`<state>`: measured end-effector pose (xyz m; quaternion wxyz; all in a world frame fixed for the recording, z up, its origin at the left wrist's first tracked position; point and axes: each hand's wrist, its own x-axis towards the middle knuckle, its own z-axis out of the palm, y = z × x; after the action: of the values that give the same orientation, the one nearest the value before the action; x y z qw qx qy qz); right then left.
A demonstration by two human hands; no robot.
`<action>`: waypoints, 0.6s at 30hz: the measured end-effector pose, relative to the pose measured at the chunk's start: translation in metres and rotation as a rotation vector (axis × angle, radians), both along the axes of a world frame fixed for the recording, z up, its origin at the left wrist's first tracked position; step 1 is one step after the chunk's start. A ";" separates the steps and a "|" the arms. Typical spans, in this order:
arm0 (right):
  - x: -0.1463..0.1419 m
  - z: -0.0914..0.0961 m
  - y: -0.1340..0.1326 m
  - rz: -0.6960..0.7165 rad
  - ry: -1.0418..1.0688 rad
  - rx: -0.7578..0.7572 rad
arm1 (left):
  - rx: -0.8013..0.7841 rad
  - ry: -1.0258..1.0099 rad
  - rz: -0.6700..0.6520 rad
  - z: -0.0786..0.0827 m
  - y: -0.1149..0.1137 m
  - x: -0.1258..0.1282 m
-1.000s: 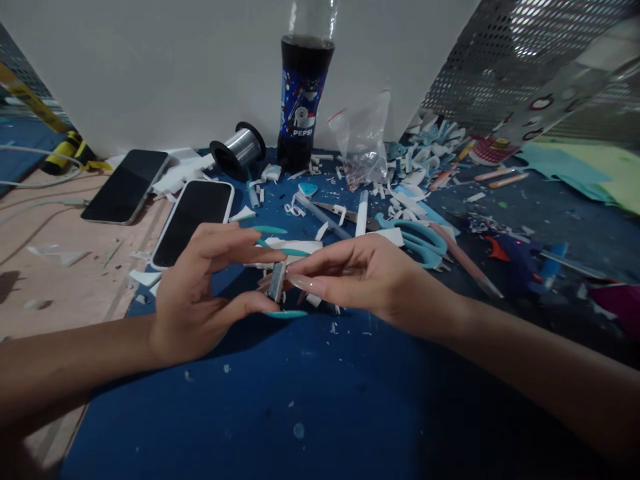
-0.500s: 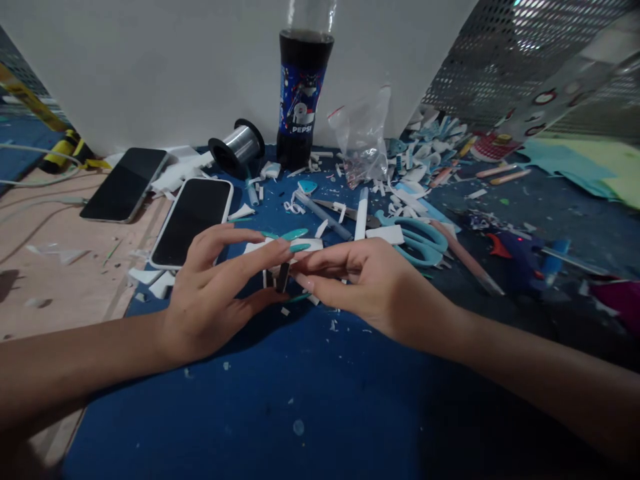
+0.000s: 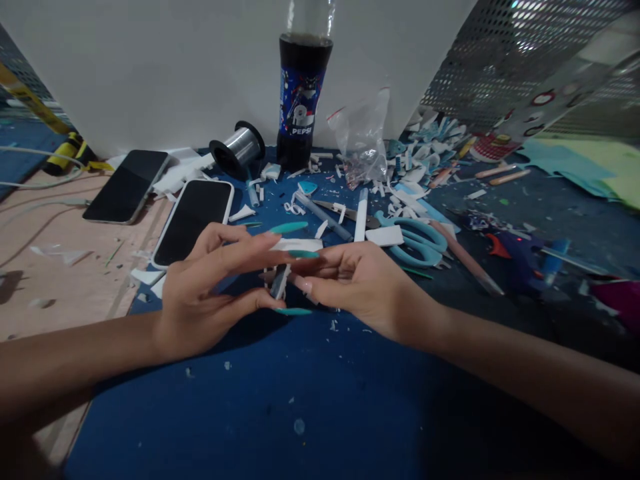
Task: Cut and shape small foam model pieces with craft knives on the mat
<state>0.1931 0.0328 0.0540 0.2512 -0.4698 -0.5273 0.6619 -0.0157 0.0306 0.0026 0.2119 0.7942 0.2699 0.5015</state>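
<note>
A small white-edged piece with a dark face is held between both hands above the blue table; its kind is hard to make out. My left hand is closed on its left side, thumb below and fingertips above, with long teal nails. From the right, my right hand pinches the same piece between thumb and fingers; its curled fingers hide part of it. A flat white strip shows just behind the fingertips. Beyond the hands lie blue-handled scissors and a white foam block.
A Pepsi bottle, a wire spool and a plastic bag stand at the back. Two phones lie left. A glue gun, a pile of scraps and coloured sheets are at right.
The left index finger has lifted a little and the left thumb has moved lower. The small piece has tilted, showing more of its dark face. My right hand stays nearly in place.
</note>
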 end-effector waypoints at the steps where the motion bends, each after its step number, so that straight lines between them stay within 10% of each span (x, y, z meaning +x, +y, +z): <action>1: 0.000 -0.002 0.001 -0.003 -0.002 -0.010 | 0.001 -0.014 -0.010 0.000 0.000 0.001; 18: 0.001 0.004 0.000 0.005 0.226 -0.066 | -0.252 -0.181 -0.131 0.000 0.007 0.003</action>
<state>0.1940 0.0324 0.0579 0.2920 -0.3990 -0.4745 0.7283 -0.0130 0.0377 0.0026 0.3657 0.7289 0.2582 0.5180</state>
